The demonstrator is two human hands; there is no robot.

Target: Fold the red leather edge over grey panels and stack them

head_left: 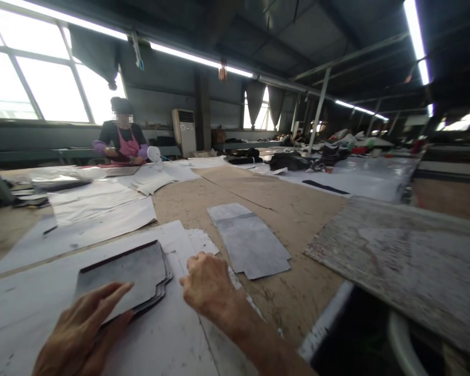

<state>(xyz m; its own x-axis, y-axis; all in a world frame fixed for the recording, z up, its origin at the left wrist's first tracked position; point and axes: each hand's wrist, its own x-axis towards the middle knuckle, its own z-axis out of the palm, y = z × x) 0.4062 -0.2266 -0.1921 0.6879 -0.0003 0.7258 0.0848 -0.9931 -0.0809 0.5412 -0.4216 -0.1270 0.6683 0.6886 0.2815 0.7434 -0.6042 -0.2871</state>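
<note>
1. Your long worktable point(180, 196) filled most of the view, its brown covering scuffed and marked with dark flecks.
2. White sheets point(31, 295) overlapped across its left side; the nearest lay flat beneath your work, smudged in places.
3. A worn, pale slab point(407, 261) stood at your right, its surface mottled and its edge rough.
4. Against the far wall you had a floor-standing air conditioner point(186, 133), upright, near a pillar.
5. A co-worker point(121, 138) in a pink apron and purple sleeves was across the table from you, toward the left, both hands low at the tabletop.
6. One loose grey panel point(250, 243) lay flat on the brown covering, beyond and to the right of your right hand. Noted: darker band across it, notched near corner.
7. The stack of grey cut panels point(137, 274) sat on the nearest white sheet, edges slightly staggered, a dark strip along the top one's far edge.
8. Your left hand point(80, 329) touched the stack's near side, fingers extended over the top panel; could not tell whether it gripped.
9. Your right hand point(209, 284) was curled, just right of the stack; could not tell whether it enclosed anything.
10. A white roll point(153, 154) stood beside the co-worker.
</note>
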